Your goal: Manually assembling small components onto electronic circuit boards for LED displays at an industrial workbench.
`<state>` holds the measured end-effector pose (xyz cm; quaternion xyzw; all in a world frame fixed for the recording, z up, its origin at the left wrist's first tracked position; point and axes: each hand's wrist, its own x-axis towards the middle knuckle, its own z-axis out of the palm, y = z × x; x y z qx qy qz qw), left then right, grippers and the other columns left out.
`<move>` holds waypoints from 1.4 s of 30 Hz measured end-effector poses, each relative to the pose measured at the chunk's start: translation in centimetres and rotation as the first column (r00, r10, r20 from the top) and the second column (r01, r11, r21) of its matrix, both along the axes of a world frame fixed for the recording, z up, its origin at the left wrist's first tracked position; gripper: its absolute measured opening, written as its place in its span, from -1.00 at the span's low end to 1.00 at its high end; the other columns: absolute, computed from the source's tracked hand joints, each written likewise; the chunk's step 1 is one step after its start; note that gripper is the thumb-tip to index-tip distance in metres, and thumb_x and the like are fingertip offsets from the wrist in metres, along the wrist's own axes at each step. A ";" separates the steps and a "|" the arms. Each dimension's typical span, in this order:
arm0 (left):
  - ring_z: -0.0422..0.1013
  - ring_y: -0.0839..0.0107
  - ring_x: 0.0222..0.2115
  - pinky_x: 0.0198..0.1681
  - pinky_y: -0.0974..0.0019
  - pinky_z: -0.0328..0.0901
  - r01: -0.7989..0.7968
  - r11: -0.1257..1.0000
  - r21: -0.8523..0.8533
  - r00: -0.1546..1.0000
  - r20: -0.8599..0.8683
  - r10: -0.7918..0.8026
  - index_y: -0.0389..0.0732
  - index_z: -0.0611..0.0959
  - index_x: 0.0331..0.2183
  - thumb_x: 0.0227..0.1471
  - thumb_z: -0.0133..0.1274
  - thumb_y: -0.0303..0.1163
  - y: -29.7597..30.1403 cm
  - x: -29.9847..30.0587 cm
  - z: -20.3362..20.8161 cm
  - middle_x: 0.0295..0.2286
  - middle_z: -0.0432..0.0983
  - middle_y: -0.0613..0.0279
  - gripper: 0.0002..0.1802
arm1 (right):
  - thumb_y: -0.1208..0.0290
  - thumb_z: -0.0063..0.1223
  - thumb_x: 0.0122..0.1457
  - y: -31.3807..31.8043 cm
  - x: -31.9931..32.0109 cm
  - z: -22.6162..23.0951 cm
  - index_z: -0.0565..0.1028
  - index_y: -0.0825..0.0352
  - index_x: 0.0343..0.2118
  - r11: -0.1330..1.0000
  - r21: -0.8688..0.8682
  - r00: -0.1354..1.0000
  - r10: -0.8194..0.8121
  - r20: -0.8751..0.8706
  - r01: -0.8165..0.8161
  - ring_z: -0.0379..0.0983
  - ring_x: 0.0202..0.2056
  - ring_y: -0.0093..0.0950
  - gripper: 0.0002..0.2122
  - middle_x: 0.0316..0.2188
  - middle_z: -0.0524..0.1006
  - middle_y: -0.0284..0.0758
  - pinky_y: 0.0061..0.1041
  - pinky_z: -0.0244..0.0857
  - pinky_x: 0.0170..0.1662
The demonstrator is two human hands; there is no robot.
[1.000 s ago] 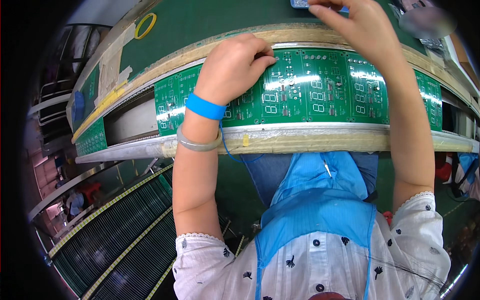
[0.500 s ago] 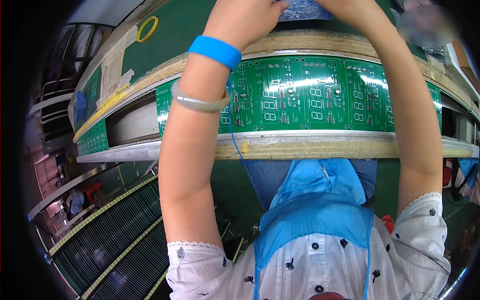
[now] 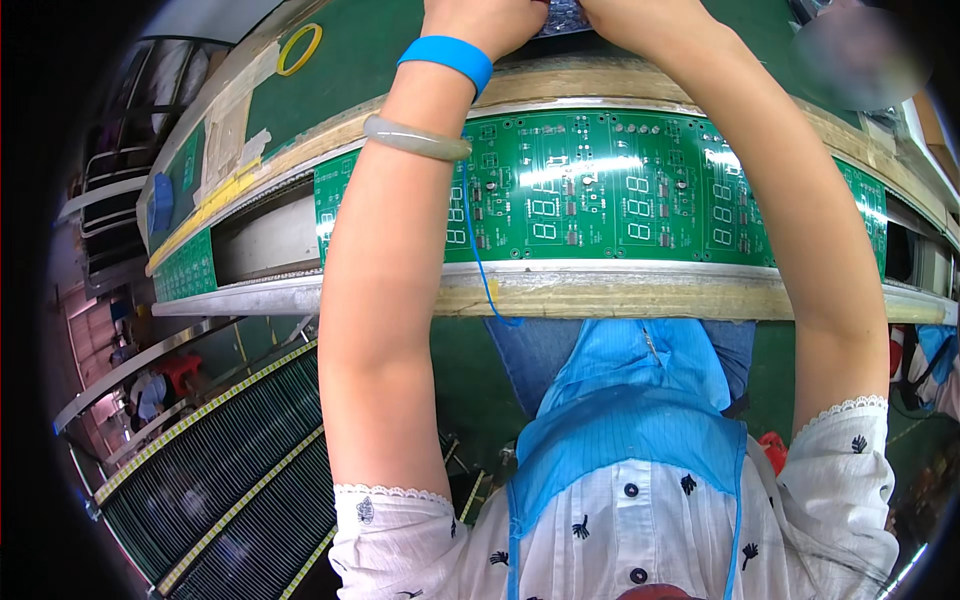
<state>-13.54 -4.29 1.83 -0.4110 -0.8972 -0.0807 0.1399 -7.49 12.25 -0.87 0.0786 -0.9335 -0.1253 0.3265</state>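
Both arms reach forward over the work line to the top edge of the picture. My left hand [image 3: 488, 24], with a blue wristband [image 3: 447, 62] and a pale bangle [image 3: 415, 138] below it, is cut off by that edge. My right hand [image 3: 645, 24] is beside it, also partly out of view. Between them shows a sliver of a blue container with shiny contents [image 3: 564, 18]. The fingers of both hands are mostly hidden, so any grip cannot be made out. Under my forearms lies a row of green circuit boards [image 3: 580, 215] with white digit outlines and small mounted components.
The boards sit between rails, with a wooden ledge [image 3: 640, 298] nearest me. A yellow tape ring [image 3: 299, 50] lies on the green bench at far left. A blue cord [image 3: 474, 240] hangs from my left wrist. Racks of upright boards [image 3: 215, 490] stand at lower left.
My hands have come closer together, the right one moving left, and both have shifted slightly farther toward the top edge. Less of the blue container shows. The boards have slid slightly right.
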 end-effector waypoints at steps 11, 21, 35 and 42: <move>0.43 0.64 -0.53 -0.46 0.48 0.32 -0.166 0.708 0.686 0.803 0.511 -0.306 -0.30 0.69 -0.40 -0.03 0.19 -0.51 -3.6 1.1 2.8 -0.54 0.58 0.35 -0.92 | 0.44 0.09 -0.01 -4.5 1.0 4.2 0.64 0.26 -0.52 0.989 -0.120 0.911 -0.034 0.412 0.091 0.43 -0.16 -0.25 -0.89 -0.45 0.61 -0.25 -0.08 0.16 -0.09; 0.49 0.59 -0.27 -0.12 0.48 0.34 -0.234 0.673 0.701 0.575 0.658 -0.486 -0.25 0.75 -0.17 0.10 0.23 -0.40 -8.8 2.2 -0.4 -0.27 0.66 0.33 -0.76 | 0.38 0.10 0.04 -5.0 0.0 3.9 0.66 0.18 -0.44 0.982 -0.146 0.882 -0.041 0.469 0.123 0.51 -0.20 -0.22 -0.89 -0.38 0.63 -0.23 -0.02 0.19 -0.05; 0.47 0.60 -0.32 -0.22 0.51 0.36 -0.295 0.682 0.669 0.450 0.727 -0.519 -0.25 0.75 -0.25 0.03 0.27 -0.43 -10.2 3.2 -2.1 -0.33 0.64 0.35 -0.81 | 0.37 0.14 0.05 -6.8 0.1 6.0 0.67 0.15 -0.34 0.908 -0.348 0.776 0.043 0.630 0.233 0.56 -0.14 -0.23 -0.86 -0.29 0.66 -0.23 -0.01 0.21 -0.02; 0.50 0.59 -0.33 -0.19 0.50 0.38 -0.276 0.683 0.676 0.464 0.716 -0.521 -0.25 0.76 -0.26 0.02 0.27 -0.46 -10.8 3.3 -2.5 -0.36 0.65 0.33 -0.81 | 0.38 0.15 0.01 -6.8 -0.2 5.9 0.68 0.16 -0.37 0.906 -0.379 0.796 0.084 0.599 0.189 0.56 -0.16 -0.21 -0.86 -0.32 0.65 -0.21 -0.01 0.23 -0.05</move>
